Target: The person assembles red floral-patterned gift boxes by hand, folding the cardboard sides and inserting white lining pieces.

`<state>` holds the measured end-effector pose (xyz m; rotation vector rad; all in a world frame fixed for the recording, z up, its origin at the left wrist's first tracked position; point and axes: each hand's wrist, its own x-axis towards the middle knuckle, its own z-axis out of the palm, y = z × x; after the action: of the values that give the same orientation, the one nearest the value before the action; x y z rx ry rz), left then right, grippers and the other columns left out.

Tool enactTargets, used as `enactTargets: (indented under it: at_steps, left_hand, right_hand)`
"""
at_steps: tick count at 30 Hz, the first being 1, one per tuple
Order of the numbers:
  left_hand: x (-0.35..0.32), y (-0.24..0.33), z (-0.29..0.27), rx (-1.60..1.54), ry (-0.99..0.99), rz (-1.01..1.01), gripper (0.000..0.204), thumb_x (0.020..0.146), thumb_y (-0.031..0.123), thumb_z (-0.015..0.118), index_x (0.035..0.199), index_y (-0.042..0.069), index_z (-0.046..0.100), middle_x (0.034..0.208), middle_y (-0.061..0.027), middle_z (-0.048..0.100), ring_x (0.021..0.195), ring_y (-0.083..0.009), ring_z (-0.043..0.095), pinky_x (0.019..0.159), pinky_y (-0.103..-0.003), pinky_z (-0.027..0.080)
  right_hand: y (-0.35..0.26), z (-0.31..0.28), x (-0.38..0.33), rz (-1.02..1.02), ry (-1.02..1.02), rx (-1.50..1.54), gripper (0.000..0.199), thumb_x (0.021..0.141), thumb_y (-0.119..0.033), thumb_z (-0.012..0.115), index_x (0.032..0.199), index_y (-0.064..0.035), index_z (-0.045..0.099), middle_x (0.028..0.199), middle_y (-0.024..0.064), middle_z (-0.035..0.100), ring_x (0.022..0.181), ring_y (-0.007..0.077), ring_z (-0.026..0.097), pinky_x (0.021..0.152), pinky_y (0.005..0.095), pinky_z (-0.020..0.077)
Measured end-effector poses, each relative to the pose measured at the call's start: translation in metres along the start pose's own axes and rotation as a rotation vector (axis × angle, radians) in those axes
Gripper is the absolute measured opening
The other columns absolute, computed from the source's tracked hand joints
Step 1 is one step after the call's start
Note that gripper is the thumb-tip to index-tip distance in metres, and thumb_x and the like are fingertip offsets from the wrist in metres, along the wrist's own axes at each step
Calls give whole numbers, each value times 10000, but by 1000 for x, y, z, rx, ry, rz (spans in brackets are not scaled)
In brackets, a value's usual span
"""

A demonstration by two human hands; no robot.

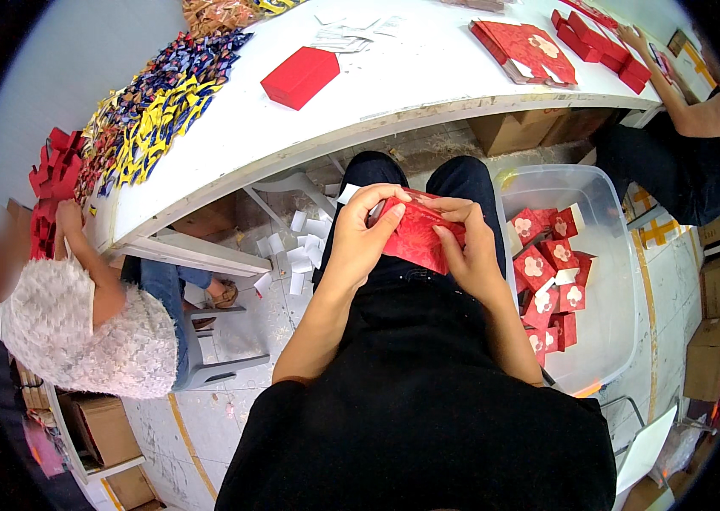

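Red flat-folded box blank (415, 234): over lap, centre frame, pinched from both ends. Left hand (360, 238) clamping edge at 9 o'clock, fingers over top; right hand (466, 247) gripping edge at 3 o'clock, thumb pressing face, apparently for folding. Underside hidden by fingers. At 3 o'clock: clear plastic bin (607, 281) of finished red boxes (547, 272), within reach. At 12 o'clock: white table (394, 94); far end cut off.

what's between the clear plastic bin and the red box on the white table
In the head view, the table's curved front edge, then cardboard boxes under it, lie between the red box and the bin.
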<state>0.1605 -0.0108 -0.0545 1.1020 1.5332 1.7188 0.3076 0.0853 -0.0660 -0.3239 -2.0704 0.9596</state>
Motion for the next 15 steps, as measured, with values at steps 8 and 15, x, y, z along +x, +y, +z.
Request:
enactTargets:
  at_steps: [8, 15]
  left_hand:
    - [-1, -8, 3, 55, 59, 60, 139, 812, -57, 544, 925, 19, 575, 1087, -75, 536, 1031, -138, 500, 922, -266, 365]
    - [-1, -6, 3, 20, 51, 38, 111, 825, -28, 554, 923, 16, 581, 1075, -74, 542, 1013, -129, 503, 908, -263, 373]
  right_hand:
    - [-4, 4, 1, 14, 36, 43, 191, 756, 51, 582, 877, 9, 440, 1034, 175, 588, 953, 315, 578, 792, 332, 457]
    - [-4, 3, 2, 32, 27, 69, 181, 758, 46, 586, 868, 11, 447, 1033, 177, 593, 960, 305, 584, 801, 328, 456]
